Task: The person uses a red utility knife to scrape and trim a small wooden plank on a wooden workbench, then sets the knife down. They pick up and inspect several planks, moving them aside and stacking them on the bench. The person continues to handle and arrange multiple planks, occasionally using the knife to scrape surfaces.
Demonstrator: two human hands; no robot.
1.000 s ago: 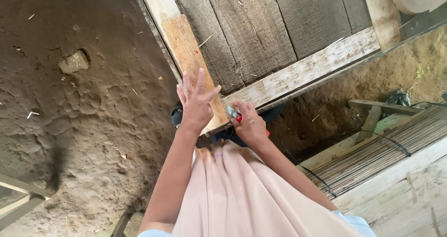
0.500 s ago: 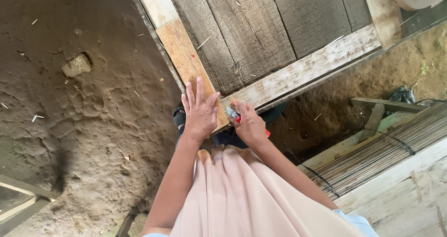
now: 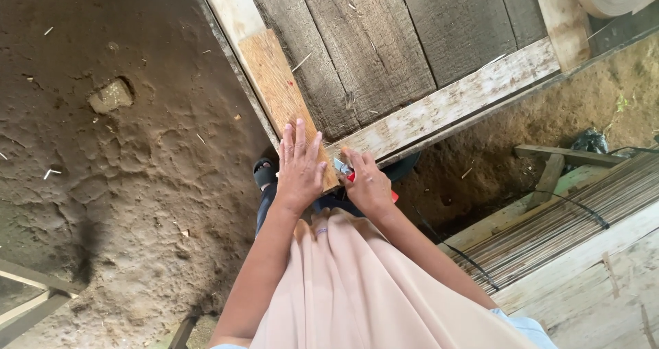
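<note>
Pale, narrow wooden plank (image 3: pixel 278 91) on weathered grey board platform (image 3: pixel 384 47).
Left hand (image 3: pixel 300 167) flat, fingers spread, on plank's near end; right hand (image 3: pixel 367 184) closed round red-handled cutter (image 3: pixel 345 170) beside it.

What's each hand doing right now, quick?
Left hand: open, palm flat on the end of the wooden plank.
Right hand: closed around a small red-handled tool, kind unclear.

We see no packages, labels, signs or screens anywhere here, from twelve o'clock round to six.
</note>
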